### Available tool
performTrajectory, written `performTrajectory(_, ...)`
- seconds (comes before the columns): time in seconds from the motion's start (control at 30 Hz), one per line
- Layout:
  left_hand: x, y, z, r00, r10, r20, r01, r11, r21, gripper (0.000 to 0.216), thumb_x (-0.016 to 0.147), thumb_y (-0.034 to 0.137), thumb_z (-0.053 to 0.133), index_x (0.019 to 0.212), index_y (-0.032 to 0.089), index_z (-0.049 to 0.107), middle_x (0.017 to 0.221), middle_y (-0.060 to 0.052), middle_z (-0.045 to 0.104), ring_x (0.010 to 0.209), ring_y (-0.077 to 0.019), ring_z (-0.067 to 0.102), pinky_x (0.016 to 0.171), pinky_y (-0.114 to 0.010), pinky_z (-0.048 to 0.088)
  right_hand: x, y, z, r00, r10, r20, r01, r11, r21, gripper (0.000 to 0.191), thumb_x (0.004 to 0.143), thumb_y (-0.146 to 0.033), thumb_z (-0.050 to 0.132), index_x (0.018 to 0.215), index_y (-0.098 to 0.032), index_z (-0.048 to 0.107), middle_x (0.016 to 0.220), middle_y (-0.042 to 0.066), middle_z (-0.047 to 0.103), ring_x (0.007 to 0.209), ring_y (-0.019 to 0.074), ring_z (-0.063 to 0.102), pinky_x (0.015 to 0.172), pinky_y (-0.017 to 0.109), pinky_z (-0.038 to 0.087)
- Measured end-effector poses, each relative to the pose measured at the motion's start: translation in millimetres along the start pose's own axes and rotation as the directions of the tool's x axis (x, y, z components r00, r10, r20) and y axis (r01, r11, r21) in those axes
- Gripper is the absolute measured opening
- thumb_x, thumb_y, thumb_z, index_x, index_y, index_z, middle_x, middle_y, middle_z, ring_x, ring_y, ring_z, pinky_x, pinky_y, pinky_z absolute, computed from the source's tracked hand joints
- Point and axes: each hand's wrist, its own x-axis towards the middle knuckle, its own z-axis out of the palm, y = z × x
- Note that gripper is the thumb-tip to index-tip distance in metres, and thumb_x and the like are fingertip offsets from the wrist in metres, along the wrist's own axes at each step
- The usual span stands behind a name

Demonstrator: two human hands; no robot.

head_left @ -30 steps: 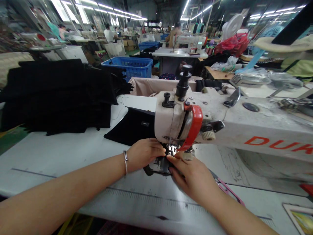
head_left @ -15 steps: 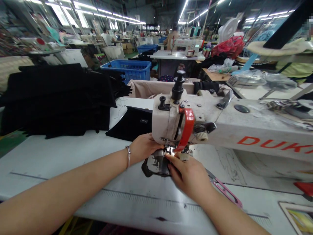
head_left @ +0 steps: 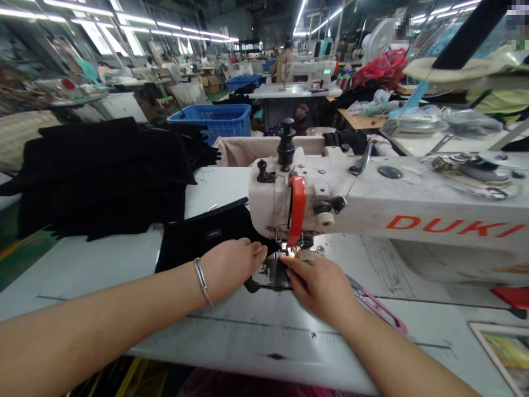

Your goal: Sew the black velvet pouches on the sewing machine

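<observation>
A black fabric piece (head_left: pixel 185 242) with a small dark label lies on the table, its right end running under the sewing machine's (head_left: pixel 273 204) head. My left hand (head_left: pixel 233 264), wearing a silver bracelet, is closed in a pinch at the fabric's near edge, just left of the needle area. At the presser foot, my right hand (head_left: pixel 320 284) has its index finger and thumb drawn close together over the metal needle plate (head_left: pixel 275 273). Whatever lies between those fingertips is too small to make out. Pink-handled thread snips (head_left: pixel 384 311) lie right of my right hand.
A tall stack of black fabric pieces (head_left: pixel 107 176) stands at the left. Behind the machine are a beige fabric-lined bin (head_left: pixel 264 148) and a blue plastic basket (head_left: pixel 210 118). A ruler scale (head_left: pixel 264 331) runs along the table's front. Another sewing machine (head_left: pixel 309 69) stands farther back.
My left hand has moved slightly left and down, away from the needle. The labelled fabric has shifted left and nearer with it. My right hand stays by the presser foot.
</observation>
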Motion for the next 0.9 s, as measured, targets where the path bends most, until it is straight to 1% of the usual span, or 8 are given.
performTrajectory(0.07,-4.4,15.4,-3.5,0.991,-0.025,0.128,0.023,1.0,0.017,0.057,0.082,0.002,0.044,0.138,0.008,0.038,0.114,-0.015,0.063,0.089,-0.0228,0.065,0.077,-0.033,0.051,-0.4,0.4,0.0,1.0,-0.004,-0.004,0.004,1.0,0.006,0.031,0.094,-0.02,0.05,0.123,-0.022,0.062,0.104,0.007,0.065,0.09,0.0247,0.061,0.075,0.037,0.05)
performTrajectory(0.13,-6.3,23.8,-4.9,0.98,-0.034,0.198,0.037,0.999,-0.014,0.069,0.077,0.002,0.045,0.144,0.006,0.027,0.112,-0.016,0.063,0.087,-0.0238,0.066,0.071,-0.032,0.05,-0.9,1.3,0.6,1.0,-0.012,-0.012,0.012,1.0,0.012,0.031,0.093,-0.019,0.05,0.121,-0.022,0.063,0.103,0.008,0.065,0.089,0.0246,0.061,0.074,0.036,0.049)
performTrajectory(0.3,-4.4,28.6,-8.1,0.973,-0.058,0.225,0.076,0.995,-0.071,0.072,0.078,0.004,0.041,0.147,0.005,0.021,0.103,-0.013,0.065,0.078,-0.0238,0.066,0.064,-0.032,0.049,-2.0,3.0,1.2,0.999,-0.023,-0.031,0.025,0.999,0.046,0.03,0.093,-0.017,0.05,0.12,-0.022,0.063,0.103,0.008,0.065,0.091,0.0235,0.061,0.076,0.035,0.049)
performTrajectory(0.5,-2.6,39.4,-13.2,0.966,-0.087,0.245,0.112,0.99,-0.09,0.072,0.076,0.003,0.041,0.146,0.001,0.026,0.1,-0.014,0.066,0.075,-0.0242,0.066,0.062,-0.033,0.049,-1.7,1.4,-0.6,1.0,-0.022,-0.019,0.023,0.998,0.065,0.029,0.093,-0.016,0.05,0.118,-0.022,0.064,0.104,0.008,0.064,0.092,0.0226,0.061,0.078,0.034,0.05)
performTrajectory(0.6,-1.8,42.3,-12.5,0.97,-0.109,0.217,0.141,0.98,-0.14,0.068,0.075,0.003,0.043,0.143,0.004,0.035,0.102,-0.013,0.068,0.081,-0.0224,0.068,0.069,-0.03,0.052,-3.3,0.8,-1.1,0.998,-0.059,-0.021,0.06,0.994,0.087,0.031,0.093,-0.014,0.048,0.119,-0.021,0.063,0.105,0.009,0.064,0.095,0.0232,0.06,0.08,0.036,0.049)
performTrajectory(0.7,2.6,37.6,-15.3,0.984,-0.099,0.149,0.137,0.953,-0.271,0.056,0.078,0.004,0.043,0.133,0.01,0.05,0.103,-0.01,0.071,0.089,-0.0208,0.069,0.078,-0.028,0.052,-6.4,1.4,-1.4,0.989,-0.145,-0.029,0.147,0.982,0.116,0.038,0.091,-0.013,0.048,0.127,-0.02,0.059,0.102,0.009,0.064,0.092,0.0231,0.06,0.078,0.036,0.049)
performTrajectory(0.8,9.9,27.2,-25.4,0.995,-0.049,0.088,0.081,0.904,-0.42,0.046,0.081,0.007,0.042,0.122,0.017,0.061,0.106,-0.005,0.073,0.093,-0.0201,0.068,0.083,-0.028,0.052,-8.6,1.5,-1.8,0.976,-0.218,-0.03,0.22,0.966,0.136,0.035,0.09,-0.013,0.048,0.12,-0.019,0.064,0.096,0.008,0.063,0.088,0.0224,0.059,0.074,0.035,0.048)
performTrajectory(0.9,17.2,21.4,-39.2,0.991,-0.024,0.131,0.093,0.826,-0.555,0.044,0.08,0.008,0.042,0.115,0.021,0.066,0.108,-0.001,0.073,0.09,-0.019,0.068,0.082,-0.026,0.052,-9.3,-0.4,-1.9,0.961,-0.278,-0.004,0.276,0.95,0.145,0.03,0.09,-0.012,0.048,0.111,-0.02,0.067,0.093,0.007,0.062,0.085,0.0216,0.058,0.072,0.033,0.046)
